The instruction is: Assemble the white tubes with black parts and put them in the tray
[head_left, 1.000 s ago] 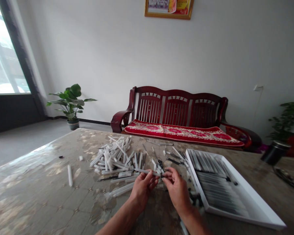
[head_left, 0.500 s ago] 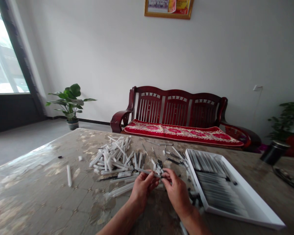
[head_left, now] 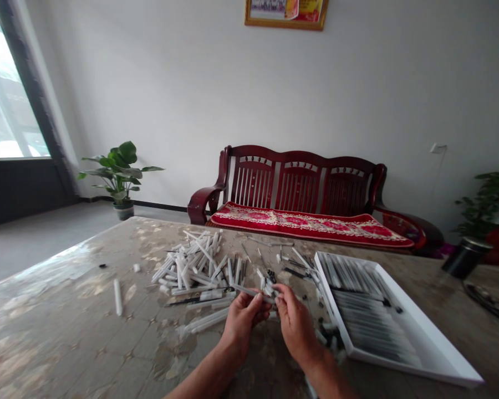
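Observation:
My left hand (head_left: 240,321) is closed around a slim whitish pen barrel (head_left: 244,289), whose far end points up and to the left. At its near end the fingers of my right hand (head_left: 297,324) are pinched together; any small part between them is hidden. Just beyond my fingers lie small white and black pen parts (head_left: 268,282). A heap of white pen barrels (head_left: 191,263) spreads to the left of my hands. To the right stands a shallow white box (head_left: 432,346) with rows of pens (head_left: 368,318) in it.
Small black caps (head_left: 330,332) lie between my right hand and the box. One loose white barrel (head_left: 117,297) lies on the patterned tabletop (head_left: 87,327) at the left. A black cylinder (head_left: 466,257) stands at the far right. Behind the table is a red wooden bench (head_left: 299,188).
My right hand has turned slightly and its fingers have closed further over the barrel's near end. My left hand keeps hold of the barrel, almost unmoved.

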Action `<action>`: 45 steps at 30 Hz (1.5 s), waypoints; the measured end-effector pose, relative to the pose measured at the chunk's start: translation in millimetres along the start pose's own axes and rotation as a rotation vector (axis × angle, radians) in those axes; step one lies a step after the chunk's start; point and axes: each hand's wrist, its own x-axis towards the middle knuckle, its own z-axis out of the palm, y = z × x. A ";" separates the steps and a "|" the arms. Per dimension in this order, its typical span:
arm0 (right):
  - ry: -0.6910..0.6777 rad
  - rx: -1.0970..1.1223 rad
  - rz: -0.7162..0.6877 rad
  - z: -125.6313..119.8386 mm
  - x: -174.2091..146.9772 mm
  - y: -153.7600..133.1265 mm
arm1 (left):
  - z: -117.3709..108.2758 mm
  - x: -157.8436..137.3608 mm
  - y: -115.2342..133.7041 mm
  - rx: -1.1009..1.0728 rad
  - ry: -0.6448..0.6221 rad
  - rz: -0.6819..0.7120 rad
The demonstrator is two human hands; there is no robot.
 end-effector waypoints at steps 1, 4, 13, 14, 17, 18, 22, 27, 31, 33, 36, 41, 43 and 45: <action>-0.004 0.010 0.015 -0.3 0.0 -1.2 | 0.0 -0.1 0.1 -0.002 0.009 0.002; -0.038 0.047 0.046 -1.5 -1.2 -4.0 | -0.1 0.0 0.9 -0.018 0.030 -0.010; -0.141 0.183 0.147 -0.7 -6.8 1.0 | 2.6 -4.2 1.4 -0.009 -0.046 -0.033; -0.140 0.175 0.145 -1.1 -6.4 1.3 | 2.8 -4.5 2.3 -0.012 -0.037 -0.033; -0.099 0.125 0.081 -2.9 -5.0 0.4 | 2.8 -5.0 4.6 -0.024 -0.023 -0.033; -0.084 0.122 0.062 -3.2 -4.8 0.1 | 2.8 -5.1 4.7 -0.024 -0.028 -0.032; -0.094 0.184 0.105 -1.8 -5.6 0.3 | 2.7 -5.1 1.7 0.001 -0.059 -0.024; -0.115 0.178 0.143 -1.6 -6.6 0.6 | 1.7 -2.2 -0.4 0.004 -0.008 -0.008; -0.103 0.151 0.085 -2.4 -6.4 1.7 | 1.6 -1.9 -0.5 0.009 -0.019 -0.021; -0.130 0.178 0.143 -2.0 -6.7 3.4 | 2.2 -2.6 -0.9 0.019 -0.035 -0.022; -0.157 0.197 0.197 -2.9 -7.0 5.6 | 2.8 -2.6 -1.1 0.023 -0.015 -0.018; -0.148 -0.003 0.123 -7.2 -5.7 3.5 | 2.3 -0.2 -0.9 0.012 0.029 -0.004; -0.167 -0.067 0.118 -7.5 -5.1 1.7 | 2.2 0.5 -1.1 0.020 0.020 0.000; -0.194 -0.085 0.157 -7.1 -4.8 0.3 | 2.3 1.1 -1.2 0.029 0.012 0.005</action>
